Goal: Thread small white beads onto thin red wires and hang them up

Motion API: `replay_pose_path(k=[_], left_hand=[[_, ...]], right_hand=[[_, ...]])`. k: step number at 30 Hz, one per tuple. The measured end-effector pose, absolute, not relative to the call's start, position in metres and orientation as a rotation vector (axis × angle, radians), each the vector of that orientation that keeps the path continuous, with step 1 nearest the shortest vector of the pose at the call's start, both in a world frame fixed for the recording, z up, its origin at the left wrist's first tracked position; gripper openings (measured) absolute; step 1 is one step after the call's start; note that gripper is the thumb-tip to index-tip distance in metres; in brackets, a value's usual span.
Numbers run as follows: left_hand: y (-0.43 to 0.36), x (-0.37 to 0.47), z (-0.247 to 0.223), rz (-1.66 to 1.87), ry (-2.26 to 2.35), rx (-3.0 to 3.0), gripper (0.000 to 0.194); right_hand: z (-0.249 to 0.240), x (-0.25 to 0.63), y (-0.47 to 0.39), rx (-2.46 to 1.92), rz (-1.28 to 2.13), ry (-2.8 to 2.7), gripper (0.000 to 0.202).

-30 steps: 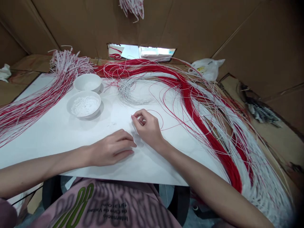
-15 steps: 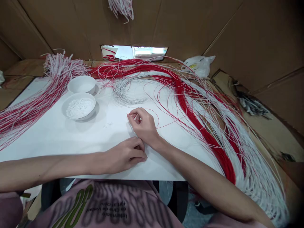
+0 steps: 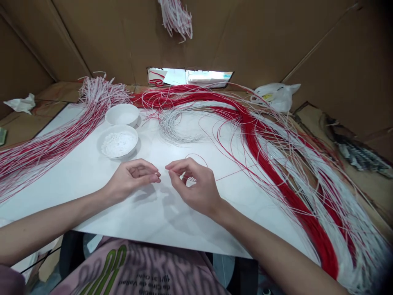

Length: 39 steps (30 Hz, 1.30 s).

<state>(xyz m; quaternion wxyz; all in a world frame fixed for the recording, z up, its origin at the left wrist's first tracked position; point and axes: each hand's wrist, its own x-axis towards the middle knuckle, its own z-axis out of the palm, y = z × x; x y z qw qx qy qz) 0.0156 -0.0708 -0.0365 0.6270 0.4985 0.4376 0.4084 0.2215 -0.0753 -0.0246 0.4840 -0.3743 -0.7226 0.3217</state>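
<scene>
My left hand (image 3: 132,180) hovers over the white tabletop (image 3: 153,221), thumb and fingertips pinched around something too small to make out. Just right of it, a small gap away, my right hand (image 3: 196,184) pinches the end of a thin red cord (image 3: 202,157) that loops behind its fingers. Beyond my left hand stands a white bowl (image 3: 129,144) of small white pieces (image 3: 118,143). A second white bowl (image 3: 123,114) sits behind it, touching or nearly so.
A red-and-white bundle (image 3: 82,119) lies at the left. Long red cords (image 3: 254,143) and white cords (image 3: 294,180) curve along the right. A coil of pale wire (image 3: 172,129) is behind my hands. A plastic bag (image 3: 276,96) rests by the cardboard wall (image 3: 251,41).
My left hand has risen from beside my right wrist, moving forward to face my right fingertips. My right hand has turned, fingers now pointing left. The camera view has shifted.
</scene>
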Motion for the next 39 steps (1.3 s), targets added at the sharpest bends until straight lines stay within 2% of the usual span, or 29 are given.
replay_pose_path(k=[14,39], left_hand=[[-0.0748,0.0194,-0.0363,0.928,0.882,1.064,0.017],[-0.0727,0.0194,-0.0346,0.928,0.874,1.18,0.018]], right_hand=[[-0.0266,0.2178,-0.0826,-0.737,0.626,-1.877,0.009],[-0.0265,0.2194,-0.0817,-0.705,0.645,-1.94,0.01]])
